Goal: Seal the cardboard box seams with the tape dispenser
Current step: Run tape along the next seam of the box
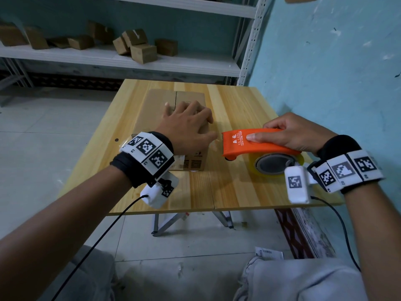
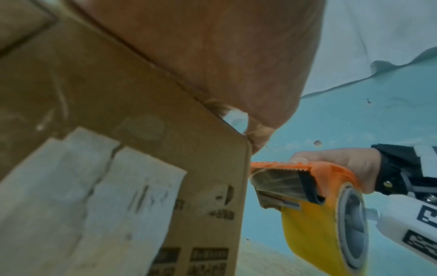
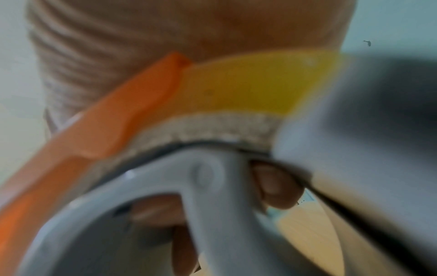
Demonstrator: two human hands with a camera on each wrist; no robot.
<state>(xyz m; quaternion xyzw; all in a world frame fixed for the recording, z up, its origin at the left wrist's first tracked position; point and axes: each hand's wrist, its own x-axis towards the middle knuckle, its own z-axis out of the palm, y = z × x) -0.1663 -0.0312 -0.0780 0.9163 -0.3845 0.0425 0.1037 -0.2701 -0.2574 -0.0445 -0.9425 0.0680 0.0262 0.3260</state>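
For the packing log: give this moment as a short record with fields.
box: cardboard box on wooden table, top flaps closed
left hand: left hand flat on the box top
right hand: right hand holds orange tape dispenser
dispenser: front end at the box's right edge
tape roll: yellowish tape roll loaded

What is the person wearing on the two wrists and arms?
Both forearms are bare. Each wrist has a black wrap under a band of white blocks printed with black square codes: left band, right band. A white coded camera box hangs below each wrist, trailing a thin black cable.
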